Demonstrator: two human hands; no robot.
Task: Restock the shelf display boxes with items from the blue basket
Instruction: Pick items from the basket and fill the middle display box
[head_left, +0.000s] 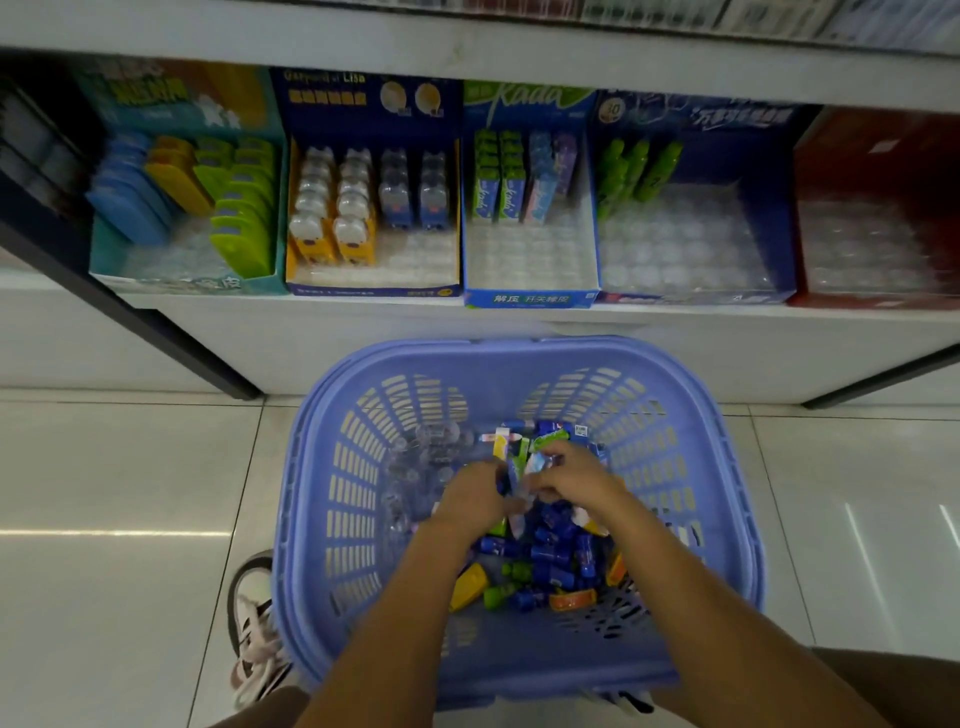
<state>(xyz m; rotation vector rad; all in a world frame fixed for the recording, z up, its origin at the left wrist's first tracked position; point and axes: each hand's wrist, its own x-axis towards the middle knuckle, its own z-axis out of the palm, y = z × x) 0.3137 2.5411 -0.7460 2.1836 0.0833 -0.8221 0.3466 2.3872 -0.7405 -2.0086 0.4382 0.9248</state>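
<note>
Head view. The blue basket (306, 467) is standing on the tiled floor (104, 493) just in front of the shelf (337, 317). It is holding a loose pile of small packs (550, 551), mostly dark blue, with some green, yellow and orange. Both hands are reaching into the pile. The right hand (574, 478) is curling its fingers round a pale blue packet (540, 461). The left hand (467, 501) is bending its fingers down beside it; whether they are gripping anything cannot be told because of blur. Five display boxes are sitting side by side on the shelf: a teal box (208, 283), a dark blue box (363, 290) of bear-shaped items, a Kada box (530, 299), a blue box (769, 218) with green items at its back, and a red box (883, 145). A shoe (257, 623) is resting left of the basket.
</note>
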